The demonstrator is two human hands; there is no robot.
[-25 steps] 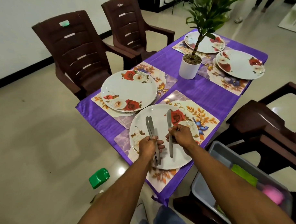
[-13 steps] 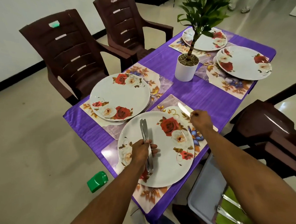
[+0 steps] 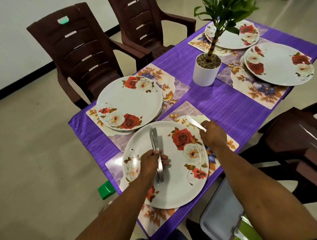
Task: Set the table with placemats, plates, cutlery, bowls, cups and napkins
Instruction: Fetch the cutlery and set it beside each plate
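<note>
Head view. A knife (image 3: 195,122) is pinched near its handle by the right hand (image 3: 213,136), fingers curled; its blade lies low over the placemat (image 3: 188,109), just beyond the far right rim of the near plate (image 3: 175,175). Whether the blade touches the mat cannot be told. Two further pieces of cutlery (image 3: 156,155) are gripped together about mid-length by the left hand (image 3: 151,162), thumb and fingers wrapped round them, their ends pointing away over the plate's centre; their type cannot be told.

The cutlery is judged stiff, light and smooth, hence liable to slip or clatter; a hold on the handle, as shown, is suitable. The plates are judged rigid, possibly breakable, and best taken by the rim.

Both forearms are extended from the near edge, the right reaching further and angled to the right. Three other plates, among them the left plate (image 3: 129,102), rest on mats upon the purple cloth (image 3: 225,106), around a potted plant (image 3: 207,71).
</note>
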